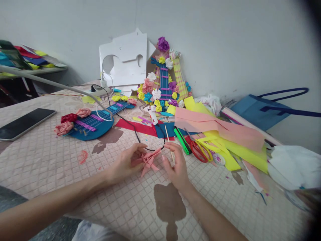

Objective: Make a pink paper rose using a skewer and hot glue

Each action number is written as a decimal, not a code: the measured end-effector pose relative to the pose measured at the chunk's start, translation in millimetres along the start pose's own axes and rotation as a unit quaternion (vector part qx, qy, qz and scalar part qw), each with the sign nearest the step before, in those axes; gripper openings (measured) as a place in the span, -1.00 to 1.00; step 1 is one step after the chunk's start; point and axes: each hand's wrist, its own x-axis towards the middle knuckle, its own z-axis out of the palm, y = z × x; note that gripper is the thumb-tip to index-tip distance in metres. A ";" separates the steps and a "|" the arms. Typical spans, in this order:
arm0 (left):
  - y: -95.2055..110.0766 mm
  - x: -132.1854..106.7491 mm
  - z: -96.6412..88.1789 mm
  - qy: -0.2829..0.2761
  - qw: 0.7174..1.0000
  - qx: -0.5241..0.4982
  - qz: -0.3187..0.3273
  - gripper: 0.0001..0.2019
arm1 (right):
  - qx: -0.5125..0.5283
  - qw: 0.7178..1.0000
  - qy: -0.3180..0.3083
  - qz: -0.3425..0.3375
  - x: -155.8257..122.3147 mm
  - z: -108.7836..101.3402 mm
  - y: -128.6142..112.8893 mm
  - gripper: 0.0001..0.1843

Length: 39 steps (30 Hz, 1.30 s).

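Head view: blue guitar model point(104, 126) on worktop point(210, 192), beyond and left of left grip point(125, 164). There, thumb and fingers pinching pink paper piece point(148, 160), set between both grips. Long axis slanted; longest strip pointing away and right, toward right grip point(178, 167); shorter strips splayed nearer wearer. Right thumb and fingers parted, contact with strip tip unclear. Scissors point(192, 147) beyond, rightward.

In the frame's lower centre, the left hand point(126, 163) pinches cut pink paper point(148, 161), the right hand point(178, 166) curved just beside it; a blue guitar point(101, 126) lies left, red-handled scissors point(196, 155) right.
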 end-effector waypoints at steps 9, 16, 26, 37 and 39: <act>-5.8 20.9 -11.0 -0.104 0.989 0.098 0.031 -0.52 | 0.019 1.000 0.000 0.007 0.5 3.1 12.1 -0.69; -13.5 21.1 -10.8 -0.131 0.991 0.031 0.004 -0.53 | 0.037 0.998 -0.046 0.013 -0.9 4.0 11.8 -0.67; 3.2 22.5 -14.6 -0.155 0.982 0.097 0.036 -0.52 | 0.018 0.992 -0.121 -0.023 -0.9 4.4 11.1 -0.60; 1.1 19.2 -24.7 -0.116 0.976 0.178 0.047 -0.55 | 0.001 0.993 -0.116 -0.015 -3.0 7.1 14.9 -0.53; 2.4 19.3 -27.9 -0.098 0.973 0.201 0.058 -0.58 | -0.009 0.993 -0.118 -0.018 -3.1 6.7 13.5 -0.53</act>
